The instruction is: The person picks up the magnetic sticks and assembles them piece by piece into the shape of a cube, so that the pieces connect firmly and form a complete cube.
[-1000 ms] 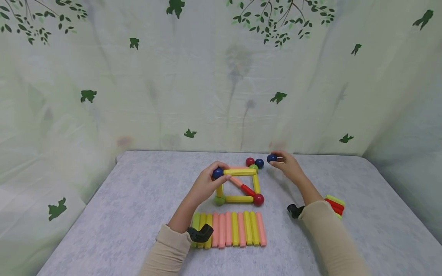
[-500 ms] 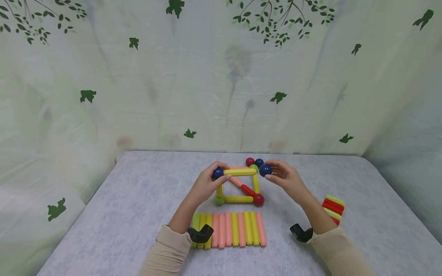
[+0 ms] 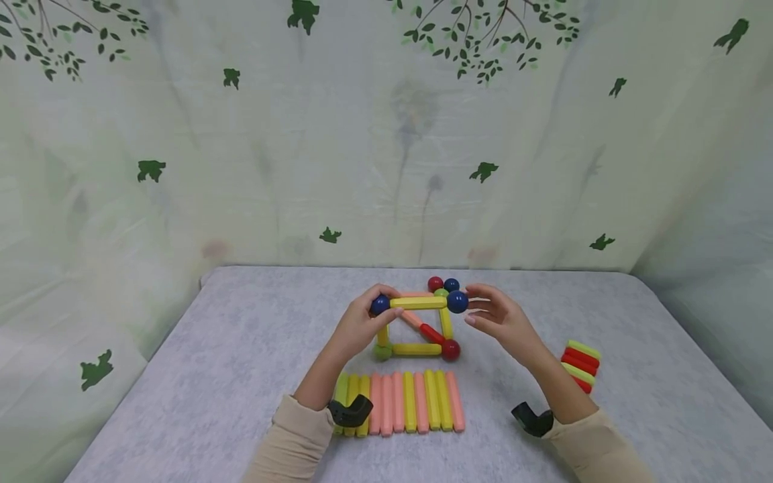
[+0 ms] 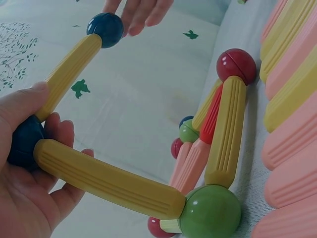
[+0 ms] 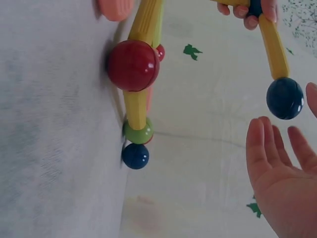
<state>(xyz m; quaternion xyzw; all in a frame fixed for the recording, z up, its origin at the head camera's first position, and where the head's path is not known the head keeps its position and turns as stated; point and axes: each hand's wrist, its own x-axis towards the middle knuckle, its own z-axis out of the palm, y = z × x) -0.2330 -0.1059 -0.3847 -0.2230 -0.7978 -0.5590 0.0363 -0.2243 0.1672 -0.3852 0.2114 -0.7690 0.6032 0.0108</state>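
The left hand (image 3: 356, 327) grips a blue ball (image 3: 380, 305) at one end of the raised yellow stick (image 3: 419, 302). The right hand (image 3: 501, 320), fingers spread and empty, sits just beside the other blue ball (image 3: 457, 302), which caps the stick's far end above the table (image 3: 211, 376).

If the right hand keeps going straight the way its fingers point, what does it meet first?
Most likely the dark blue ball on the raised yellow stick's end. The right hand is open just beside it, apart in the right wrist view, though depth is hard to judge.
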